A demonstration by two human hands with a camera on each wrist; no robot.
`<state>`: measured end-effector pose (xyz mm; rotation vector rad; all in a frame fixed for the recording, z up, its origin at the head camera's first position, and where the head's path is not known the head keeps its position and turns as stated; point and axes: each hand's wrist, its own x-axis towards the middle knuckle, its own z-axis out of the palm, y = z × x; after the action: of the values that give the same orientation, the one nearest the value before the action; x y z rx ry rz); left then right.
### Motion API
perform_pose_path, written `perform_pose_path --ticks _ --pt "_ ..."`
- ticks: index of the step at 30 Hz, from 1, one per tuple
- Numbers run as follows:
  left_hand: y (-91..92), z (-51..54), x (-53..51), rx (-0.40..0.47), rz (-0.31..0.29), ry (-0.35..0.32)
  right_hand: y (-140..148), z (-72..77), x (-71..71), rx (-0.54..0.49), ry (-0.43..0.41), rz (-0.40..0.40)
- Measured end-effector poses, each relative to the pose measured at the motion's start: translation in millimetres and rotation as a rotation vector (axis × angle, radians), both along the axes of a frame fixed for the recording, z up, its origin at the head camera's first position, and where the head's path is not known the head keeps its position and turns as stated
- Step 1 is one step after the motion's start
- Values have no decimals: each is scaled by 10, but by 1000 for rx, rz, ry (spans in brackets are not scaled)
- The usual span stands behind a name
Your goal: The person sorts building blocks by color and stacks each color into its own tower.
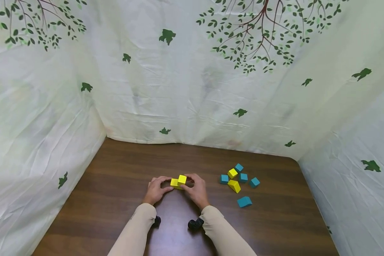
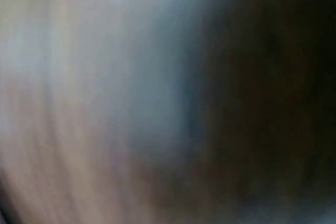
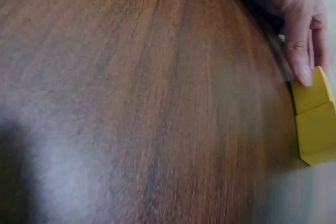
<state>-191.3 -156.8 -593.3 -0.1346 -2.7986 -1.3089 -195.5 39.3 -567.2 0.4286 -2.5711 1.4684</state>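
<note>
In the head view, a small group of yellow blocks stands on the table between the two hands. My left hand [image 1: 156,190] has its thumb and fingers on either side of the left yellow block [image 1: 174,182]. A second yellow block [image 1: 182,179] sits higher, at the right of the group, with my right hand [image 1: 197,191] pinching at its side. Part of the yellow below it is hidden. In the right wrist view, the left hand [image 3: 302,22] touches adjoining yellow blocks [image 3: 315,124] with its fingertips. The left wrist view is too blurred to read.
Right of the hands lie several blue blocks, one a curved-top blue block [image 1: 244,202], along with a yellow cube [image 1: 232,173] and a larger yellow block [image 1: 234,186]. A pale leaf-print curtain [image 1: 192,106] borders the brown table [image 1: 124,156] at the back and sides.
</note>
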Motion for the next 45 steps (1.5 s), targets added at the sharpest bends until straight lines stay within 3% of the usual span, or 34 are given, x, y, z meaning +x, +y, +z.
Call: perform_pose_path --ticks 7,18,45 --pt "14 1 1 -8 -3 14 -101 -55 -56 19 51 19" --pt "-11 -4 7 -11 -24 14 -217 -94 -66 50 3 23" --pt "-8 -1 2 4 -6 38 -277 -118 -76 59 -55 25"
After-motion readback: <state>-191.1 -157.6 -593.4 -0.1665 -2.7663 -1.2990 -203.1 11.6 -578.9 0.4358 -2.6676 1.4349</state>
